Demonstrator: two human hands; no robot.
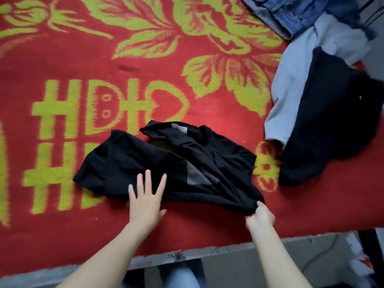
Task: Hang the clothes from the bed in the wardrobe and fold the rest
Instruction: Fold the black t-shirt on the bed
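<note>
Red plush covers nearly the whole view: a blanket (207, 104) spread over the bed, woven with yellow-green leaves and flowers along the top. Large yellow-green strokes on its left side look like "HD". They may be part of a bigger character seen from an odd angle, so I cannot read them with any certainty.

On the blanket near the front edge lies a black T-shirt (166, 161), crumpled and partly doubled over itself, its neck opening turned away from the person.

At the right edge of the bed is a small heap. A dark black garment (328, 113) lies on top of a pale grey-blue garment (291, 80), and blue denim (295, 11) is bunched in the top right corner just beyond them. The heap is apart from the T-shirt, with a strip of red showing between.

A grey bed frame edge (207, 251) runs below the blanket.

The two hands are well apart, both on the T-shirt's near edge. The left hand (145, 201) lies flat with fingers straight and spread, palm pressing down on the shirt's lower left part. The right hand (262, 213) pinches the shirt's lower right corner, the cloth gathered into a point between thumb and fingers.

A grey panel (196, 174) shows on the shirt's middle, and a small grey label (179, 128) sits inside the neck. Any print on either is too blurred to read.
</note>
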